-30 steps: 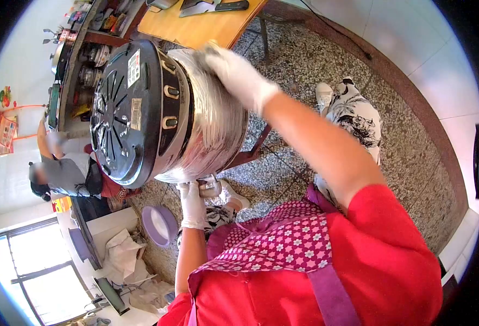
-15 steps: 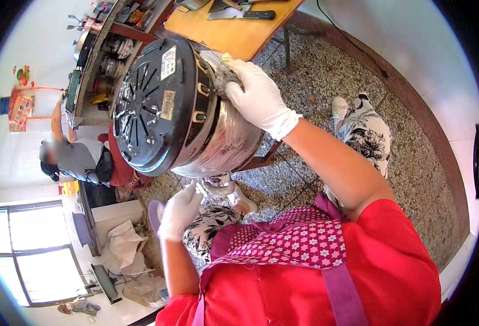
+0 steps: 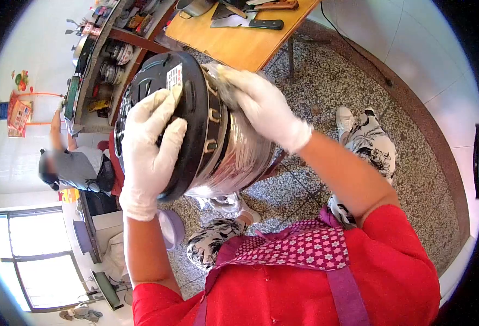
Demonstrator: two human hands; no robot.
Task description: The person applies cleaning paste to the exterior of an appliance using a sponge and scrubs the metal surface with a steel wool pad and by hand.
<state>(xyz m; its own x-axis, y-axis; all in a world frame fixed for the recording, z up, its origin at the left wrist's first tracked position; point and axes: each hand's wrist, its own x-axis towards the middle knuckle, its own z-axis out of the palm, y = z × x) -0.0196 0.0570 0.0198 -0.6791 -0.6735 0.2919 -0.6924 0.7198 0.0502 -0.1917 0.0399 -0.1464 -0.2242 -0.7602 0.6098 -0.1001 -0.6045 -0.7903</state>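
An electric cooker (image 3: 237,155) lies tipped over, its shiny metal side and black vented base (image 3: 195,108) turned toward me. My left hand (image 3: 151,146), in a white glove, lies over the base with bent fingers, gripping it beside a white label (image 3: 174,74). My right hand (image 3: 266,106), also gloved, is closed around a grey scrubbing pad (image 3: 226,87) and presses it to the metal side near the base rim. The glove partly hides the pad, so its exact kind is unclear. What bears the cooker underneath is mostly hidden.
Beyond the cooker is a wooden table (image 3: 218,41) with a cleaver (image 3: 245,23), other knives and a metal pot (image 3: 195,6). Shelves (image 3: 128,37) hold dishes. Another person (image 3: 82,168) works at the far left. A purple-rimmed basin (image 3: 171,228) stands low beside my left arm.
My left hand has risen from below the cooker onto its black base. The right hand and pad have shifted slightly down and right in view, along with the cooker.
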